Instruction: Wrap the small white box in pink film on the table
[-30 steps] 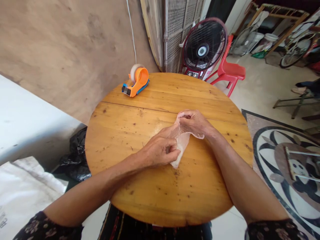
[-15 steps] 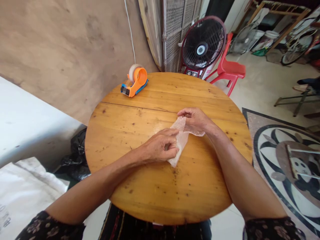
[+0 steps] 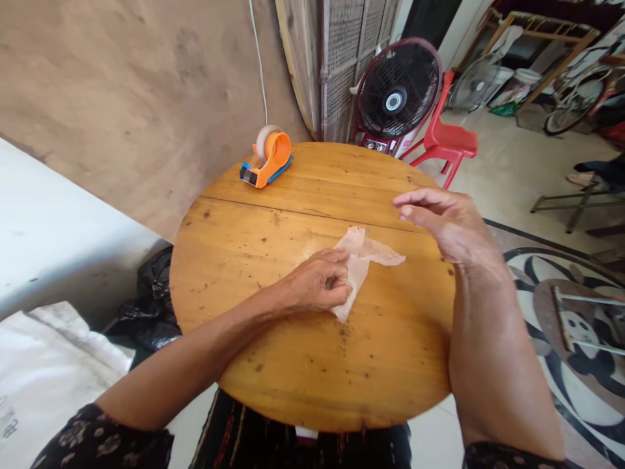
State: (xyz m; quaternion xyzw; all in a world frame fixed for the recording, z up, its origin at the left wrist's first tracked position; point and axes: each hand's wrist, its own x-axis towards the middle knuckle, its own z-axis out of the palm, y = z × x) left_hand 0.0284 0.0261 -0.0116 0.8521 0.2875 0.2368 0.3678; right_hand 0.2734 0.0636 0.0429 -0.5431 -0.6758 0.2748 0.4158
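Note:
A folded, whitish, translucent piece of bubble wrap (image 3: 359, 267) lies on the round wooden table (image 3: 312, 378), with one flap spread to the right. My left hand (image 3: 319, 280) is on its left side, thumb and fingers curled together and gripping it. Raised off to the right, my right hand (image 3: 446, 218) is apart from the wrap. Its fingers and thumb are held apart with nothing between them.
An orange tape dispenser (image 3: 268, 156) with a roll of tape stands at the table's back left. Beyond the far edge are a dark fan (image 3: 398, 91) and a red plastic chair (image 3: 449, 137). A board wall (image 3: 122, 98) borders the left side.
My right hand has let go of the wrap's right flap and moved up and to the right. The flap now lies spread out. My left hand stays on the wrap.

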